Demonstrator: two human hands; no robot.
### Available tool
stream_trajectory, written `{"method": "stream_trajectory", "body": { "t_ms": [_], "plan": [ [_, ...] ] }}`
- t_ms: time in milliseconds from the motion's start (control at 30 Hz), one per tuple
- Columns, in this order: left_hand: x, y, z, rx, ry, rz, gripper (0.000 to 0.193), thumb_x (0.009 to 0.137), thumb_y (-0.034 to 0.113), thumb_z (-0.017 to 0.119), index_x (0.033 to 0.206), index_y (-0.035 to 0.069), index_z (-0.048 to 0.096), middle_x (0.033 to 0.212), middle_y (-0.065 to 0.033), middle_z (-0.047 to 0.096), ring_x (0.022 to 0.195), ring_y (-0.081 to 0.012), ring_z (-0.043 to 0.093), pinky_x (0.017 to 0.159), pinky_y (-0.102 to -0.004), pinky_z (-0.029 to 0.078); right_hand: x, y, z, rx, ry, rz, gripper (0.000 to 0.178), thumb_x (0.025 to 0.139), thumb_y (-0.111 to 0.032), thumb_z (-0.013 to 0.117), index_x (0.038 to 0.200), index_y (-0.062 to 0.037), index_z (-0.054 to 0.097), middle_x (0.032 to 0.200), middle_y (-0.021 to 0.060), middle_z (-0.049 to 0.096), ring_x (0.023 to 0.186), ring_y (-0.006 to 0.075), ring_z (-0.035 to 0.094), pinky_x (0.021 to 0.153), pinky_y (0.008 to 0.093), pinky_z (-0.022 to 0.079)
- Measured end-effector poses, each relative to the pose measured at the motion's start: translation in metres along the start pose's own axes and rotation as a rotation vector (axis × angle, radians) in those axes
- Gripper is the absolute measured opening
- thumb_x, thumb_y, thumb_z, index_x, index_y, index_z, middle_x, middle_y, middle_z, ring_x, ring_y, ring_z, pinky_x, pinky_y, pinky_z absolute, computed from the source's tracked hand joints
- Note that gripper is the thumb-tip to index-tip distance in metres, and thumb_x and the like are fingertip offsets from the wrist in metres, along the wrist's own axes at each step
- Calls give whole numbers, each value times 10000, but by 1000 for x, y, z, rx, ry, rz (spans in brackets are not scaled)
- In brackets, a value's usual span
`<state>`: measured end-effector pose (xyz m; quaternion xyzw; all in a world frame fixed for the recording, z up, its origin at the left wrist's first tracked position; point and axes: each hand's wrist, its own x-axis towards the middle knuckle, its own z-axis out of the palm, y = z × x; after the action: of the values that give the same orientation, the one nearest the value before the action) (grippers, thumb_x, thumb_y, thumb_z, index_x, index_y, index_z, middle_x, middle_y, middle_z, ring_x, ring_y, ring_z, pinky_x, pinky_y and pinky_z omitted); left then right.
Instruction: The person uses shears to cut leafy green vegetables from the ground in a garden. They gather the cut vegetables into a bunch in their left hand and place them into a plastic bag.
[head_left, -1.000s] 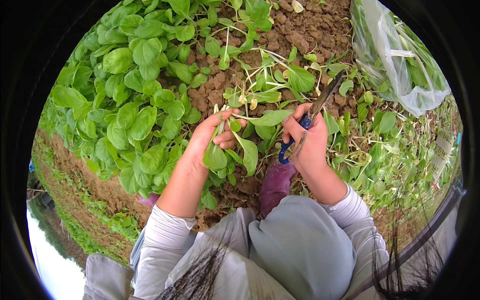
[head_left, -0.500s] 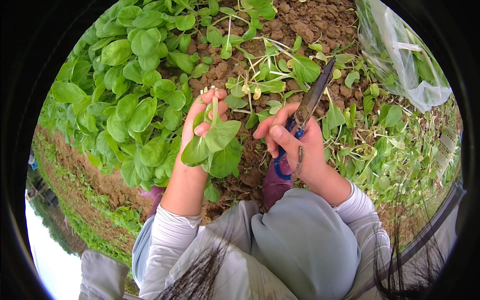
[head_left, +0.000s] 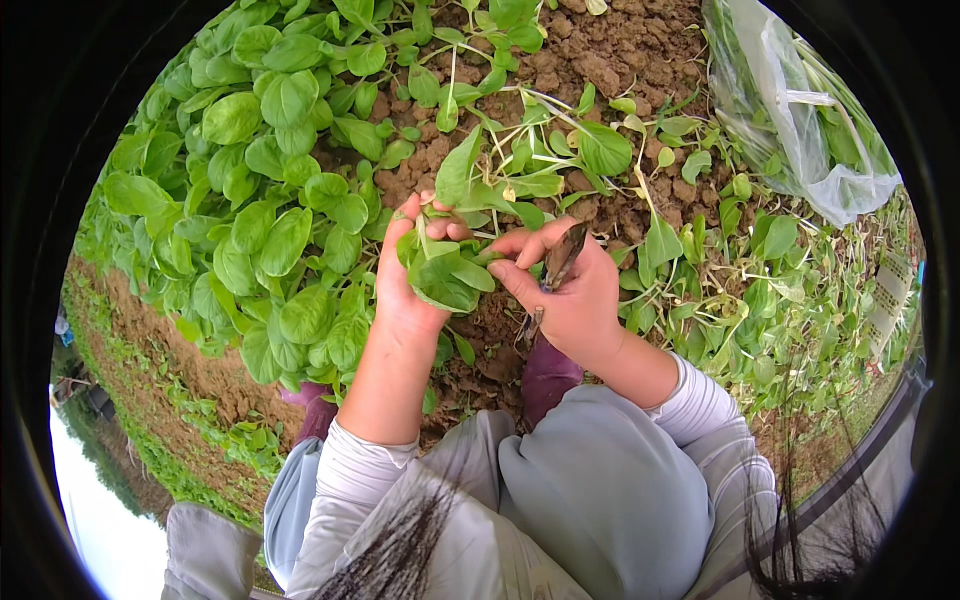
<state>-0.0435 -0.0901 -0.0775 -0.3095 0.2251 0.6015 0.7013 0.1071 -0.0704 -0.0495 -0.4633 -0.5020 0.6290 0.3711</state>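
Note:
My left hand is closed round a small leafy green plant, whose broad leaves spill over the palm. Right beside it is my right hand, which keeps a pair of dark-bladed scissors in its grip, blades pointing up and away. Its thumb and fingertips pinch at the edge of the greenery next to my left hand. A larger upright leaf shows just beyond my left fingertips; whether it belongs to the held plant I cannot tell. Much of the scissors' handles is hidden by the right hand.
Dense leafy greens grow on the left. Cut or loose plants lie on brown clumpy soil ahead. A clear plastic bag of greens sits at the far right, above scattered leaves. Purple boots stand below my hands.
My right hand has moved left to meet my left hand, and its fingers now pinch at the leaves. The scissors' blades have swung and look shorter. My left hand has shifted slightly right.

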Motion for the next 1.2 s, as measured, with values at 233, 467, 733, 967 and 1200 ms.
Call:
{"method": "stream_trajectory", "body": {
  "t_ms": [233,467,733,967,1200],
  "plan": [
    [0,-4,9,173,207,258,147,855,189,493,810,55,534,820,-54,526,813,-201,516,817,-331,436,9,-6,-2,126,66,128,188,735,24,625,709,-40,450,828,70,598,713,78,502,653,219,406],
    [0,7,14,114,114,324,193,801,202,496,927,59,527,885,-94,529,819,-233,490,770,-346,426,3,1,5,439,-14,207,193,752,85,576,782,-44,435,869,102,590,740,89,506,658,213,407],
    [9,4,19,-312,-436,149,185,867,185,424,707,101,461,698,20,483,664,-126,380,669,-275,331,6,0,2,488,42,294,189,761,77,575,801,-43,434,876,110,591,751,89,513,679,223,420],
    [11,-2,18,-107,-571,239,359,829,230,544,526,123,383,746,16,471,775,-136,421,837,-330,340,2,-6,5,484,66,478,235,763,64,584,859,-51,403,893,101,570,791,142,574,667,270,518],
    [10,-4,13,222,-528,134,289,870,277,471,636,110,509,1059,-105,543,1079,-262,463,1020,-428,274,9,5,-1,592,159,297,304,722,131,564,862,-64,377,887,124,557,835,198,581,717,319,522]
  ]
}}
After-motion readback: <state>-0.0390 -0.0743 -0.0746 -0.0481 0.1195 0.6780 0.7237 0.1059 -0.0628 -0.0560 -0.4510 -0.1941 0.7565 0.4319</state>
